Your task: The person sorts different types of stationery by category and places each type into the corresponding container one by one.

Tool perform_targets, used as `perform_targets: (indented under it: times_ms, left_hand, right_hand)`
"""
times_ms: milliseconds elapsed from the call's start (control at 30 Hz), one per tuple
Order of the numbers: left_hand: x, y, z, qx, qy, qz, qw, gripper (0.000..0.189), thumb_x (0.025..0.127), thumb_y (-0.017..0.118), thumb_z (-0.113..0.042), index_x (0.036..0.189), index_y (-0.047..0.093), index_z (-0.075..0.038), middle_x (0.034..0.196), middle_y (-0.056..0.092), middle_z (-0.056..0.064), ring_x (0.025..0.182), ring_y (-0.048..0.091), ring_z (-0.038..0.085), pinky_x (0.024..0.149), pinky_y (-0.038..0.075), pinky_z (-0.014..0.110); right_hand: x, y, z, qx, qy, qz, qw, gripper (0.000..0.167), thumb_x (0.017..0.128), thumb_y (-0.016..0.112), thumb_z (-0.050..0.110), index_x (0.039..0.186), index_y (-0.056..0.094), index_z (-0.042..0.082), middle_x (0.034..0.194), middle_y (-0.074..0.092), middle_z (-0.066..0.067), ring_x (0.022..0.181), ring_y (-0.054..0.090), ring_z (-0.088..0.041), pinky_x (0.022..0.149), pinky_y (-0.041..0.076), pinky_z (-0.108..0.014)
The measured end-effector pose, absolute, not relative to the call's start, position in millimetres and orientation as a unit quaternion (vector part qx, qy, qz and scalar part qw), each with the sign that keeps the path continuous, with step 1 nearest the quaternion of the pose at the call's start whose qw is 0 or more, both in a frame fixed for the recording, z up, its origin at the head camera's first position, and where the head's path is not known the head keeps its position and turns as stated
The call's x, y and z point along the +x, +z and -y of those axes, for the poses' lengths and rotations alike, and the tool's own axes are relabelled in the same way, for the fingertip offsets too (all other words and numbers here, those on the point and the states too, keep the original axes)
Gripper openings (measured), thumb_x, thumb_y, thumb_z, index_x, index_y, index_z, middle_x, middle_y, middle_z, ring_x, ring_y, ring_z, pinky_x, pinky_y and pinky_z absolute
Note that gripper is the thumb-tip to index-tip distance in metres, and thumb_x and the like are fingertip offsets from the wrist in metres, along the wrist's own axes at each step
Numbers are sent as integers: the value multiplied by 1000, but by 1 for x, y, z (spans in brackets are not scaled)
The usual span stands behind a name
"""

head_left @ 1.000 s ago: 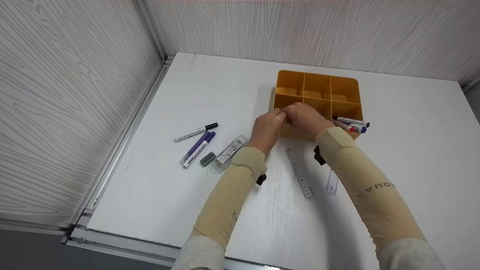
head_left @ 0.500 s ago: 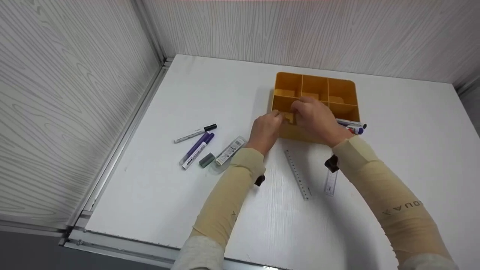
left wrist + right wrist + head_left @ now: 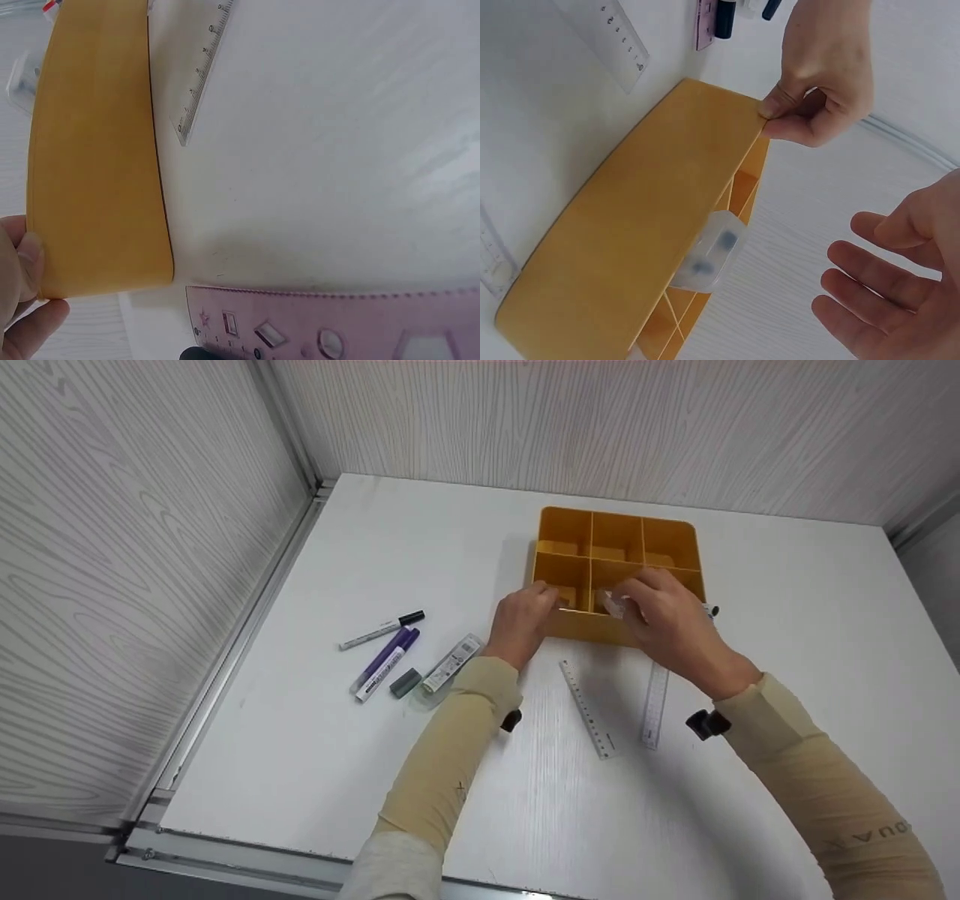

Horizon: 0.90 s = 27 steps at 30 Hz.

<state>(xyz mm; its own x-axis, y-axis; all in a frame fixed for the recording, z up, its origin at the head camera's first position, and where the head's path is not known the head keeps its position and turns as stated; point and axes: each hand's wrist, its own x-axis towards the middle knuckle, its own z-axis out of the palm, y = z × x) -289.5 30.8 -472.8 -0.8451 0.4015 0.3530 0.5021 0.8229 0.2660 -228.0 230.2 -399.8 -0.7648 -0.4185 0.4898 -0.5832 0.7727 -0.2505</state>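
My left hand [image 3: 521, 619] pinches the front left corner of a yellow six-compartment organizer [image 3: 592, 628]; its thumb and fingertip [image 3: 31, 259] press the rim in the left wrist view. A small translucent plastic case [image 3: 712, 251] with bluish patches pokes up out of the front middle compartment. Beside it, apart from the case in the right wrist view, my right hand [image 3: 900, 270] has its fingers spread and holds nothing. In the head view the right hand overlaps the organizer's front right part and hides most of that compartment.
Left of the organizer lie a black-capped marker [image 3: 382, 630], purple markers [image 3: 386, 664], a dark green cylinder [image 3: 406, 682] and a white-labelled pack [image 3: 452, 664]. In front are two clear rulers, one plain [image 3: 586, 709], one purplish [image 3: 655, 709]. A pink stencil ruler [image 3: 337, 322] shows in the left wrist view.
My right hand has moved right, away from the left hand and over the front middle of the organizer. The translucent case now shows there. The left hand keeps its hold on the corner.
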Motion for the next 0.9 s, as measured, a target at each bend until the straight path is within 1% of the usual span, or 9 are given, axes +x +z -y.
perform_targets:
  times_ms: [133, 233, 300, 433, 567, 667, 767, 900]
  left_hand:
    - [-290, -473, -30, -241, -180, 943, 141, 15, 98, 60, -13, 109, 71, -12, 100, 70, 1, 89, 70, 14, 84, 56, 22]
    - [-289, -473, -30, -245, -184, 941, 141, 15, 98, 60, -14, 108, 71, -11, 100, 70, 2, 89, 70, 14, 84, 56, 22]
    - [-289, -473, -30, -248, -187, 940, 142, 15, 98, 60, -13, 109, 71, -11, 100, 70, 2, 90, 70, 15, 84, 56, 22]
    - [-289, -473, -29, -248, -192, 939, 142, 14, 98, 61, -11, 108, 71, -10, 98, 70, 2, 89, 69, 15, 84, 56, 22]
    - [-288, -473, -29, -247, -194, 939, 141, 12, 97, 61, -10, 106, 70, -10, 98, 69, 2, 89, 69, 15, 84, 56, 22]
    - [-289, -473, -29, -254, -192, 936, 149, 12, 97, 61, -10, 105, 70, -10, 98, 69, 3, 89, 69, 15, 82, 56, 23]
    - [-289, -474, -29, -256, -191, 935, 155, 12, 97, 61, -9, 105, 71, -9, 98, 69, 3, 88, 70, 16, 80, 56, 24]
    - [-290, -475, -30, -252, -186, 937, 154, 13, 98, 60, -10, 105, 70, -9, 97, 69, 3, 87, 70, 16, 79, 57, 24]
  right_hand:
    - [-214, -402, -240, 265, 196, 921, 207, 17, 89, 55, -9, 98, 68, -3, 100, 65, -18, 93, 58, -30, 79, 56, -43]
    - [-204, -405, -247, 253, 194, 925, 207, 17, 89, 56, -9, 101, 68, -5, 103, 65, -18, 94, 58, -31, 78, 56, -43]
    - [-197, -407, -252, 245, 192, 927, 208, 17, 89, 57, -9, 101, 68, -4, 103, 65, -17, 94, 58, -30, 77, 57, -43]
    - [-184, -414, -261, 226, 194, 932, 208, 16, 89, 58, -9, 100, 67, -2, 103, 65, -15, 97, 60, -29, 81, 57, -44]
    - [-172, -427, -270, 196, 204, 940, 192, 16, 88, 61, -7, 100, 67, 1, 102, 66, -14, 94, 60, -25, 78, 56, -42]
    - [-164, -437, -276, 176, 208, 945, 180, 17, 87, 62, -7, 102, 67, 1, 101, 66, -13, 87, 62, -24, 71, 56, -41]
    - [-157, -448, -281, 161, 211, 950, 167, 19, 88, 61, -7, 103, 66, 2, 100, 67, -13, 83, 65, -22, 67, 56, -40]
    - [-149, -463, -286, 133, 217, 958, 131, 17, 90, 60, -3, 103, 67, 4, 96, 67, -10, 80, 64, -20, 65, 55, -37]
